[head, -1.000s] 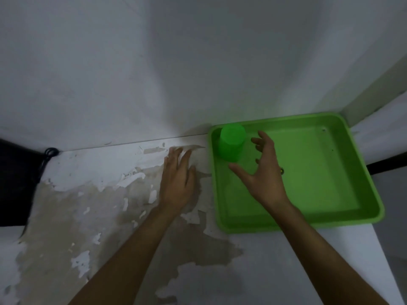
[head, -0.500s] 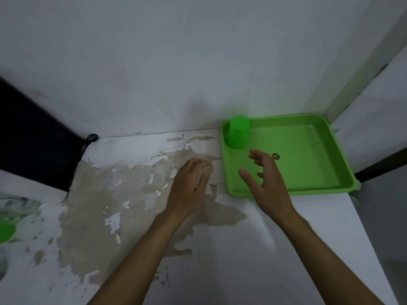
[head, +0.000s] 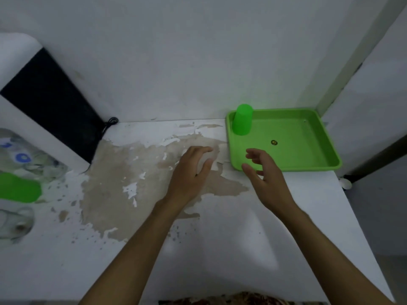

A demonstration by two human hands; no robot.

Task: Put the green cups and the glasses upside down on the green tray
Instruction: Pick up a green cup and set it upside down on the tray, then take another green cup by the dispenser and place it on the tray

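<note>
A green tray [head: 308, 159] lies at the table's far right against the wall. One green cup [head: 242, 119] stands upside down in its far left corner. My right hand [head: 264, 175] hovers over the tray's near left corner, fingers apart, holding nothing. My left hand [head: 191, 172] rests palm down on the worn tabletop just left of the tray, empty. At the far left edge a second green cup [head: 18, 187] lies among clear glasses [head: 15, 221], blurred.
A white tabletop [head: 220, 249] with a peeled brown patch [head: 123, 172] in the middle. A white appliance with a black panel [head: 50, 102] and a black cord [head: 110, 123] stands at the back left. White walls close the back and right.
My view has swung left and pulled back, bringing the appliance, the second cup and the glasses into sight. My right hand has drawn away from the upturned cup toward the tray's near edge.
</note>
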